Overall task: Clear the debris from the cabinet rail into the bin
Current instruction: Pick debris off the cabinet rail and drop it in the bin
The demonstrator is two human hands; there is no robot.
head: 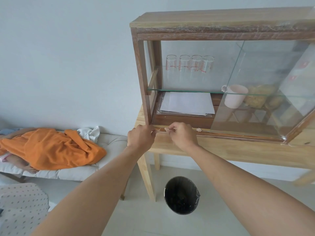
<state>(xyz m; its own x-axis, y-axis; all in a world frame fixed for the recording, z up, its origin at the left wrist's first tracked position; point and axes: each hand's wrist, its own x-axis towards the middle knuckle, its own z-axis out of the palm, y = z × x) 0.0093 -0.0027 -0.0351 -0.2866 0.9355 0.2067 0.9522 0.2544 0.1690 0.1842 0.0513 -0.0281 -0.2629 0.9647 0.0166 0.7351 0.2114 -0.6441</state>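
— What does the debris (198, 129) look like?

— Pale, pinkish crumbly bits lying in the cabinet rail (238, 134), just right of my right hand (181, 135).

— And your hands?

— Both are at the rail's left end. My right hand pinches a small pale scrap; my left hand (140, 137) is curled, fingertips closed on the rail edge. The black bin (181, 195) stands on the floor below the table (238, 150).

The cabinet (221, 28) runs off the frame at 3 o'clock, its right end unseen. The left hand (140, 137) hides the rail's left end, and its fingertips are tucked out of sight. Whether the right hand (182, 135) pinches the pale debris (167, 131) is too small to tell. The bin's (182, 195) dark contents are unreadable.
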